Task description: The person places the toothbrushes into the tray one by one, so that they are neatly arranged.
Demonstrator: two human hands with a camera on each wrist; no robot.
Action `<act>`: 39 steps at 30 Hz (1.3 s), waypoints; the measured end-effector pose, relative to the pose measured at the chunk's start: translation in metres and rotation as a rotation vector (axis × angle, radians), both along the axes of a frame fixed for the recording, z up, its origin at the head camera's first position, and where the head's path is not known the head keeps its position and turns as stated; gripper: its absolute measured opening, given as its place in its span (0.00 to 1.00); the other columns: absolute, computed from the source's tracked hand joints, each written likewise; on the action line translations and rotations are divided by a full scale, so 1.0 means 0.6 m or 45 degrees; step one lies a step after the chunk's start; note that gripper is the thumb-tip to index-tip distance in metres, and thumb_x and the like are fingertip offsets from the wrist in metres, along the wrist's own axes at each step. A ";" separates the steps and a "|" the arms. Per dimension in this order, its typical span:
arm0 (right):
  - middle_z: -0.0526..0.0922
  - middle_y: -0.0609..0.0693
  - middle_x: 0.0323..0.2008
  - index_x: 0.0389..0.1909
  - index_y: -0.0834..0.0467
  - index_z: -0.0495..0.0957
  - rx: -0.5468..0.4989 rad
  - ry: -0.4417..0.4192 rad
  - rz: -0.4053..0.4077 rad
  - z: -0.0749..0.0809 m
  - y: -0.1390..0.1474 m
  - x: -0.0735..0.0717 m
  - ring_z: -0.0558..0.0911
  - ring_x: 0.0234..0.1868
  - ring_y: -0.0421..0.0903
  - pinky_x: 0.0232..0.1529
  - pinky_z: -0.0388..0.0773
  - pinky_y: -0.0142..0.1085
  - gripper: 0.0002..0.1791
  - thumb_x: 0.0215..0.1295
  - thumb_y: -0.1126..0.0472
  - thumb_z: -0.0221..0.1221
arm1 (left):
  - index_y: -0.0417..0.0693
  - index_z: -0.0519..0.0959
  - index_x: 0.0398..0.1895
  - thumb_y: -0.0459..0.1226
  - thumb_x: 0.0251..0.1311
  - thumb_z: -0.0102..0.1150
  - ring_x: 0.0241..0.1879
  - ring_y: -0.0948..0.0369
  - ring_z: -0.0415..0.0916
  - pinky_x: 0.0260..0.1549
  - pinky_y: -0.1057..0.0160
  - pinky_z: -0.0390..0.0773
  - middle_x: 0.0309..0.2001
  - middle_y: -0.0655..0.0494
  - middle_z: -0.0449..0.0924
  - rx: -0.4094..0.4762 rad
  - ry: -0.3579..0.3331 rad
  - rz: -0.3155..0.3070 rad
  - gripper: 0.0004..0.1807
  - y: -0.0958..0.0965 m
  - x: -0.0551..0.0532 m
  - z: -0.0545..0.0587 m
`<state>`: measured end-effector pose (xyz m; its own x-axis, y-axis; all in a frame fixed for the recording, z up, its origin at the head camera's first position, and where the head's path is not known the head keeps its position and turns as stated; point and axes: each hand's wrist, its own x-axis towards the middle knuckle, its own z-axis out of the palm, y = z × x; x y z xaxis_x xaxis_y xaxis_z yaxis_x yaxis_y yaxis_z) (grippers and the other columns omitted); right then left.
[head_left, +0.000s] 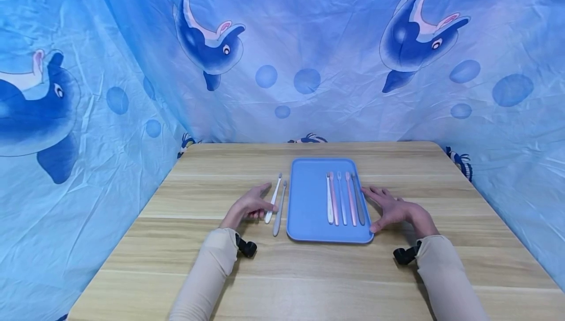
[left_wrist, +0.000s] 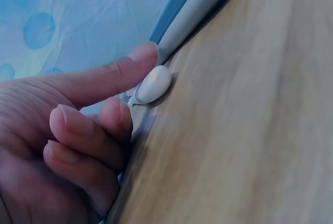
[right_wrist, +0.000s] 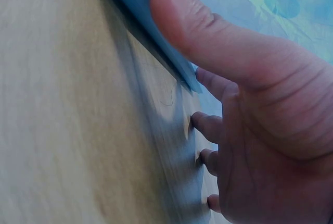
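Observation:
My left hand point(head_left: 252, 204) is beside a white toothbrush point(head_left: 275, 196) lying on the table, left of the tray. In the left wrist view, the thumb reaches across near the rounded end of the white toothbrush point(left_wrist: 155, 85), while other fingers curl below. Thumb and index finger stand apart. A grey toothbrush point(head_left: 279, 215) lies just to the right. At the right side of the blue tray point(head_left: 309, 198), my right hand point(head_left: 394, 212) has its fingers spread. Its thumb touches the tray's near right corner; the index fingertip is by the right rim.
Several toothbrushes lie side by side in the tray's right half: a white one point(head_left: 329, 200), pink ones, a light blue one point(head_left: 342, 200) and a dark grey one point(head_left: 358, 200). The wooden table point(head_left: 318, 281) ends at a blue dolphin-print curtain point(head_left: 300, 105).

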<state>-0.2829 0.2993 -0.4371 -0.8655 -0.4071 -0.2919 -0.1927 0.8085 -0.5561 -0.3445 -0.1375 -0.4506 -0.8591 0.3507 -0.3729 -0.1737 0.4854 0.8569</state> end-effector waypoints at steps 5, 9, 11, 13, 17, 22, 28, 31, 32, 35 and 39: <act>0.36 0.71 0.78 0.81 0.56 0.41 -0.012 -0.002 0.000 0.001 0.000 0.001 0.33 0.76 0.78 0.64 0.32 0.82 0.72 0.43 0.36 0.75 | 0.56 0.45 0.82 0.36 0.51 0.75 0.09 0.67 0.64 0.07 0.71 0.64 0.11 0.57 0.72 -0.018 -0.002 0.003 0.60 0.000 -0.001 -0.001; 0.36 0.71 0.78 0.81 0.55 0.41 -0.018 -0.003 -0.001 0.001 0.000 0.000 0.32 0.76 0.78 0.64 0.33 0.82 0.72 0.43 0.37 0.75 | 0.55 0.46 0.82 0.37 0.54 0.73 0.09 0.66 0.64 0.07 0.71 0.64 0.11 0.57 0.71 -0.064 0.031 -0.002 0.57 0.001 -0.001 -0.002; 0.36 0.70 0.79 0.81 0.55 0.41 -0.022 -0.002 0.002 0.001 0.000 -0.001 0.32 0.76 0.78 0.64 0.33 0.82 0.72 0.43 0.37 0.75 | 0.53 0.46 0.82 0.38 0.55 0.72 0.08 0.66 0.64 0.06 0.70 0.65 0.11 0.57 0.71 -0.086 0.058 -0.014 0.56 0.003 0.001 0.000; 0.36 0.70 0.79 0.81 0.55 0.41 -0.024 0.003 0.008 0.000 0.001 -0.002 0.32 0.76 0.79 0.64 0.33 0.83 0.71 0.43 0.37 0.75 | 0.52 0.46 0.82 0.38 0.56 0.72 0.08 0.65 0.64 0.06 0.70 0.66 0.10 0.56 0.71 -0.101 0.081 -0.024 0.55 0.005 0.003 0.001; 0.37 0.71 0.78 0.81 0.56 0.41 -0.007 0.018 0.017 -0.002 0.002 -0.003 0.34 0.75 0.79 0.63 0.34 0.83 0.71 0.43 0.36 0.75 | 0.53 0.46 0.82 0.38 0.57 0.70 0.08 0.65 0.65 0.06 0.69 0.67 0.10 0.56 0.71 -0.113 0.098 -0.032 0.54 0.006 0.006 0.006; 0.38 0.72 0.78 0.81 0.56 0.42 0.027 0.025 0.008 0.000 0.000 -0.003 0.36 0.76 0.79 0.63 0.36 0.83 0.71 0.43 0.34 0.74 | 0.53 0.48 0.81 0.37 0.60 0.67 0.08 0.64 0.65 0.06 0.70 0.66 0.11 0.55 0.72 -0.114 0.106 -0.068 0.51 0.006 0.004 0.007; 0.38 0.71 0.78 0.81 0.55 0.42 0.024 0.020 -0.005 0.002 0.001 -0.002 0.34 0.76 0.78 0.64 0.35 0.83 0.71 0.43 0.35 0.74 | 0.56 0.49 0.81 0.35 0.62 0.65 0.08 0.64 0.65 0.06 0.70 0.66 0.11 0.55 0.72 -0.093 0.107 -0.073 0.48 0.009 0.002 0.006; 0.38 0.71 0.78 0.81 0.55 0.42 0.029 0.020 -0.008 0.003 0.001 -0.002 0.35 0.76 0.78 0.64 0.36 0.82 0.72 0.42 0.35 0.74 | 0.57 0.50 0.81 0.34 0.62 0.64 0.08 0.65 0.65 0.06 0.70 0.66 0.11 0.55 0.72 -0.084 0.100 -0.066 0.48 0.010 0.001 0.003; 0.38 0.71 0.78 0.81 0.55 0.42 0.032 0.020 -0.008 0.003 0.001 -0.001 0.35 0.76 0.78 0.64 0.36 0.82 0.72 0.42 0.35 0.74 | 0.57 0.50 0.81 0.33 0.62 0.63 0.08 0.65 0.65 0.06 0.70 0.66 0.11 0.55 0.72 -0.081 0.099 -0.062 0.47 0.010 0.001 0.002; 0.38 0.72 0.78 0.81 0.55 0.42 0.035 0.018 -0.006 0.003 0.000 0.000 0.35 0.76 0.79 0.64 0.36 0.82 0.71 0.43 0.34 0.74 | 0.56 0.50 0.81 0.33 0.62 0.62 0.08 0.65 0.64 0.06 0.70 0.65 0.12 0.55 0.72 -0.076 0.091 -0.042 0.47 0.010 0.001 -0.001; 0.38 0.72 0.78 0.81 0.55 0.42 0.031 0.014 0.001 0.002 -0.002 0.001 0.35 0.76 0.79 0.64 0.36 0.82 0.71 0.43 0.34 0.74 | 0.56 0.49 0.81 0.33 0.61 0.62 0.08 0.65 0.64 0.06 0.70 0.64 0.12 0.55 0.72 -0.070 0.057 -0.005 0.47 0.008 0.000 -0.002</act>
